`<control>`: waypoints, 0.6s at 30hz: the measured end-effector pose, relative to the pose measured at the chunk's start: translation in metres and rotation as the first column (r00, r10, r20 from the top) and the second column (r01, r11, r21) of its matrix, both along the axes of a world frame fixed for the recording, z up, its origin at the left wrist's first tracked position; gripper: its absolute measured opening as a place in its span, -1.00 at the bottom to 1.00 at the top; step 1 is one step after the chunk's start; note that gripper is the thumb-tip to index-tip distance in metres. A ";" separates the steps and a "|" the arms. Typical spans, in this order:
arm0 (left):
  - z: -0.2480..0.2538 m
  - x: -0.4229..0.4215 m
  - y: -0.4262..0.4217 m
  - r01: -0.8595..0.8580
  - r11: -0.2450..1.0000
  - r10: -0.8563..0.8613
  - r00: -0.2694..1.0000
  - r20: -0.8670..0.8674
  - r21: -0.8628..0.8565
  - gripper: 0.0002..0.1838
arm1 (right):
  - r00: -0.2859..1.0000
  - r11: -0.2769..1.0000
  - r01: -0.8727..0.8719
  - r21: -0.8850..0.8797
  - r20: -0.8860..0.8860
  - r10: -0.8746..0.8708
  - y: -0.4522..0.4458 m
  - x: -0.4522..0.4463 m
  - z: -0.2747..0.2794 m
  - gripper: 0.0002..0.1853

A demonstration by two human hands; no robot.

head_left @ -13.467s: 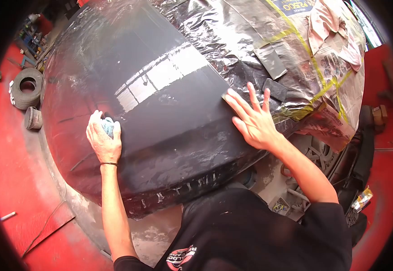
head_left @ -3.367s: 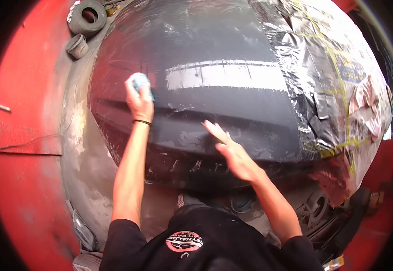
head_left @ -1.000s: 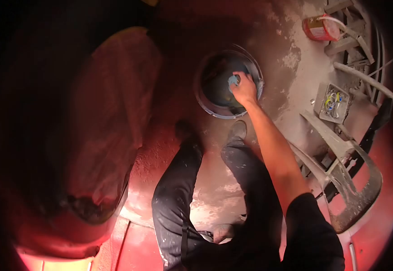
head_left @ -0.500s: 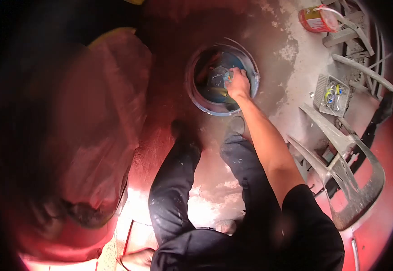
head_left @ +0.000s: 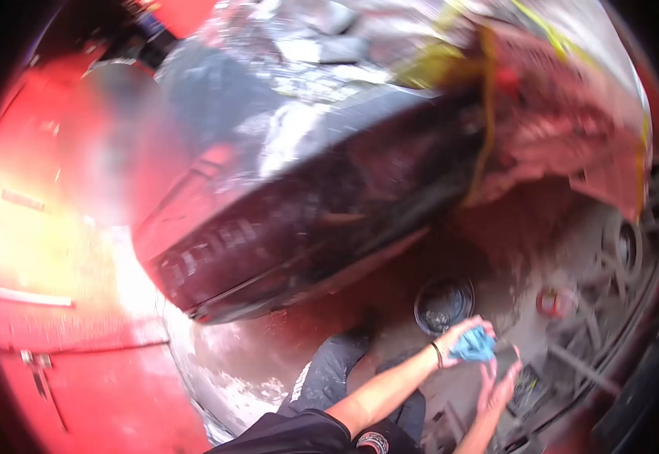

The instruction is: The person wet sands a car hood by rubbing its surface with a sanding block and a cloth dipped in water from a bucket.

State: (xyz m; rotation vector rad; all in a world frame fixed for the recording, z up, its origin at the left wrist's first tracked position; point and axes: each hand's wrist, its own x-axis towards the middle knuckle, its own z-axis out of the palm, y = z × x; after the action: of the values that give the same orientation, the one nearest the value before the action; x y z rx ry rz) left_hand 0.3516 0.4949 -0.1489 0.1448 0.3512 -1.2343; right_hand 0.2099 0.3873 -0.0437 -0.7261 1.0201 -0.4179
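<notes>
A crumpled blue cloth is in my left hand, whose fingers are closed around it; a dark band circles that wrist. My right hand is just to the right, lower down. Between its thumb and fingers shows a dark grey flat piece, too blurred to name. Beyond my hands, a round dark bucket stands on the floor; what lies inside it is unclear.
A dark red car side stretches across the middle, with shiny wrapping above it. Pink sheeting edged in yellow hangs at the right. A red tub and grey metal parts are at the right.
The view has swung up and left to the car. My right hand has come out of the bucket. My left hand has come forward from low at the left and now holds the blue cloth.
</notes>
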 end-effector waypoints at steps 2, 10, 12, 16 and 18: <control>0.064 0.003 0.003 0.036 0.999 -0.035 0.995 -0.091 0.003 -0.49 | 0.995 0.995 0.101 0.020 -0.009 -0.101 -0.016 -0.025 0.012 -0.42; 0.305 0.147 0.116 -0.328 0.911 -0.103 0.405 0.909 0.249 -0.47 | 0.408 0.747 -0.616 -0.251 0.709 0.575 0.137 0.218 0.163 -0.38; 0.372 0.224 0.188 -0.512 0.835 -0.253 -0.025 0.967 0.205 -0.50 | 0.272 0.500 -0.717 -0.486 0.465 0.842 0.205 0.305 0.237 -0.37; 0.463 0.361 0.309 -0.844 0.501 -0.718 -0.282 0.637 0.190 -0.53 | -0.031 -0.359 -0.514 -0.779 -0.401 0.915 0.344 0.495 0.322 -0.37; 0.470 0.422 0.358 -0.938 0.293 -0.847 -0.165 0.505 0.184 -0.52 | -0.003 -0.769 -0.280 -0.575 -0.800 0.599 0.404 0.576 0.332 -0.37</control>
State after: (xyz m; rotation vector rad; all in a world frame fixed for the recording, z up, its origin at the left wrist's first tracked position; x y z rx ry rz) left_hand 0.7736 0.8530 0.3211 2.3617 -0.5651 0.1616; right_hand 0.7855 0.7909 0.2882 -2.5047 -0.8460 0.4045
